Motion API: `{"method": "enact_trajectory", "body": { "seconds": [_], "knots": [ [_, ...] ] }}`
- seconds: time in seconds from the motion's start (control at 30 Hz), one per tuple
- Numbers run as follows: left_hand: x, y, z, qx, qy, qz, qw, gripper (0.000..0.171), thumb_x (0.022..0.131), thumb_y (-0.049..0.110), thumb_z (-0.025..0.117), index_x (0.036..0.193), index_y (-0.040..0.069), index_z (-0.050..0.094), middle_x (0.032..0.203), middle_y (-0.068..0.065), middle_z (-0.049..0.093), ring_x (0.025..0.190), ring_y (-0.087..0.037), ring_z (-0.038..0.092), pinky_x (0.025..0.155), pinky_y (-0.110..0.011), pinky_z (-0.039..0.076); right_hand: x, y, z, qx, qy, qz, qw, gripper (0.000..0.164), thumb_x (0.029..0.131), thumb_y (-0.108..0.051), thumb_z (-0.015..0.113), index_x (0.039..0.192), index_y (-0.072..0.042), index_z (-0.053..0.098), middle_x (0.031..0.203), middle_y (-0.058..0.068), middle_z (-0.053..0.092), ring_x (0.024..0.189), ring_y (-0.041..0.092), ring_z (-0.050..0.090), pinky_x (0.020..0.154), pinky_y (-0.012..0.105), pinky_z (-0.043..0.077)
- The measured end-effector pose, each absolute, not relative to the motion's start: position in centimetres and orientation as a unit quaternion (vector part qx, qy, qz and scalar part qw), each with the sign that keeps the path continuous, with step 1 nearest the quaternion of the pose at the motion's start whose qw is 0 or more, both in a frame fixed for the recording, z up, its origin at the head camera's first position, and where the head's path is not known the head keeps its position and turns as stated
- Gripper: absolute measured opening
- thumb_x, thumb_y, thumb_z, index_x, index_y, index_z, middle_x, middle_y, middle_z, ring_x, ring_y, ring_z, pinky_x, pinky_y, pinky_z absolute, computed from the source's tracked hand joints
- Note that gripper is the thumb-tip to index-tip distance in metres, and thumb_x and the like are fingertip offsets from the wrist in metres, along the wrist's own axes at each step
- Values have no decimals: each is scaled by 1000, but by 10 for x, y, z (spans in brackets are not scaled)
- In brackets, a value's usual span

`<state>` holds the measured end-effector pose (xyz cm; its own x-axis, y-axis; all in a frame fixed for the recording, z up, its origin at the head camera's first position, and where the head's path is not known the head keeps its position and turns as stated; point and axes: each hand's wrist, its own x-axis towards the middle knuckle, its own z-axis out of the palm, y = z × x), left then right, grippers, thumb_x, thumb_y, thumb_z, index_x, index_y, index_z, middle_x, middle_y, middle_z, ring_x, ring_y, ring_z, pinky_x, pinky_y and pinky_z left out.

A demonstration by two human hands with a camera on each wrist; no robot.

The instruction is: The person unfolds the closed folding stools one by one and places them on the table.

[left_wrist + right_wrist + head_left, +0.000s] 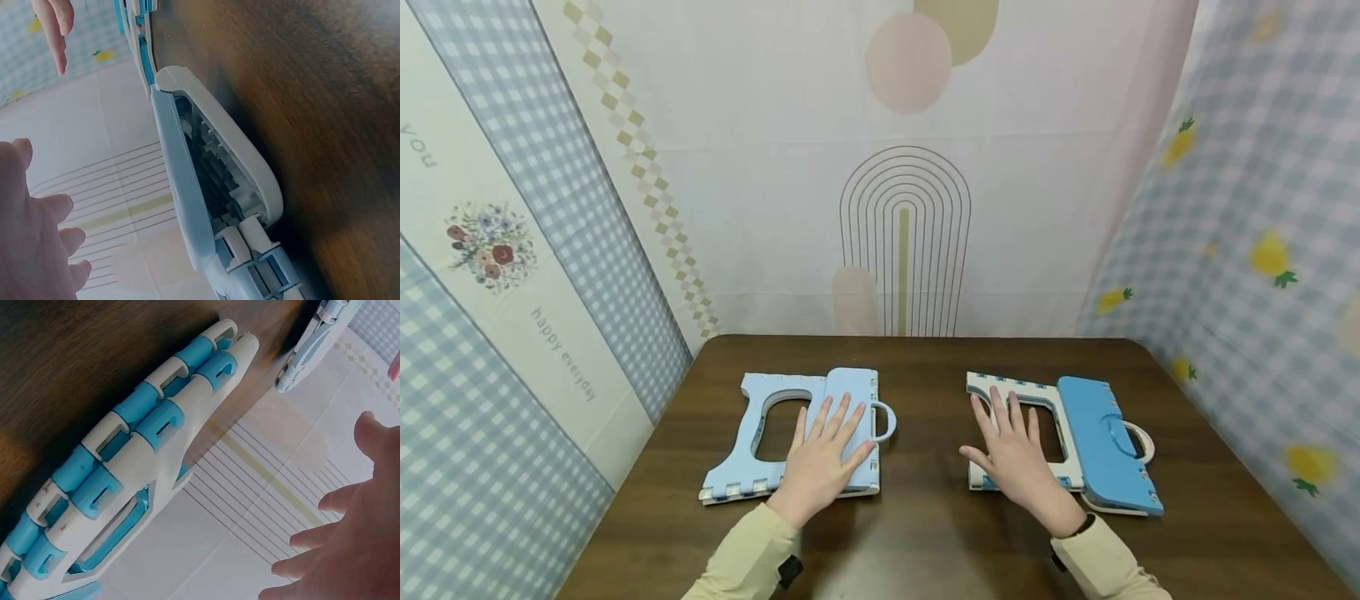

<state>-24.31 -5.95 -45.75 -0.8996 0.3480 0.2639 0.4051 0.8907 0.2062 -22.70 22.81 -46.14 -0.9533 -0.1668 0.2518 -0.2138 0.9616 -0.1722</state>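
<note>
Two folding step stools lie folded flat on the table. The left one is a light blue folding stool (745, 454) with a carry handle (889, 422) on its right side. My left hand (823, 454) is held over its middle, palm down with fingers spread; the left wrist view shows a gap between hand and stool (181, 181). The other is a white-and-blue folding stool (1093, 433), its white handle (1144, 442) also pointing right. Over its white frame my right hand (1018, 454) hovers, fingers spread, apart from the hinged edge (144, 425) in the right wrist view. Neither hand holds anything.
The dark wooden table (917, 508) has rounded far corners. A patterned cloth (760, 208) hangs behind it, with a checked cloth (497, 400) on the left and a pineapple-print cloth (1240, 333) on the right. Bare tabletop shows between the two stools.
</note>
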Motion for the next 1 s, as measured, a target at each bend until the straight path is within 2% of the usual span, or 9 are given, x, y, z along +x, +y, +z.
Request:
{"method": "enact_trajectory", "body": {
  "seconds": [0.2,0.43,0.57,0.67,0.87,1.0],
  "knots": [
    [-250,-50,-455,-207,-964,-117,118,60,89,59,31,142,31,22,150,3,19,140,-24,13,111,-53,4,-224,236,-460,94,-982,113,122,75,82,-47,55,143,-17,23,150,16,13,136,42,10,104,62,11],
    [-249,-49,-457,-192,-969,-123,93,61,88,62,29,141,34,21,151,2,16,140,-24,8,110,-55,0,-223,235,-459,98,-983,114,109,77,81,-50,54,143,-20,20,149,14,17,135,42,12,101,66,14],
    [-246,-56,-465,-172,-972,-128,94,58,87,62,32,140,37,24,150,1,17,140,-24,10,109,-55,0,-225,228,-459,111,-982,111,104,78,81,-52,53,144,-21,17,149,13,18,135,42,12,102,65,15],
    [-246,-60,-468,-171,-970,-135,106,59,87,60,35,140,36,25,150,0,20,139,-26,13,109,-56,2,-227,222,-460,119,-981,106,113,78,81,-52,53,144,-21,18,149,13,20,135,41,14,102,64,17],
    [-252,-63,-464,-180,-967,-137,117,63,87,61,35,141,34,21,150,-1,20,139,-26,15,109,-56,5,-235,212,-460,135,-970,111,170,75,81,-46,58,143,-20,24,147,14,23,134,41,20,104,61,18],
    [-261,-69,-462,-204,-962,-160,85,67,86,60,38,143,33,13,150,2,17,139,-22,16,110,-54,7,-245,206,-456,156,-965,136,158,74,83,-43,57,143,-20,21,147,15,23,134,38,21,104,59,21]
  ]
}}
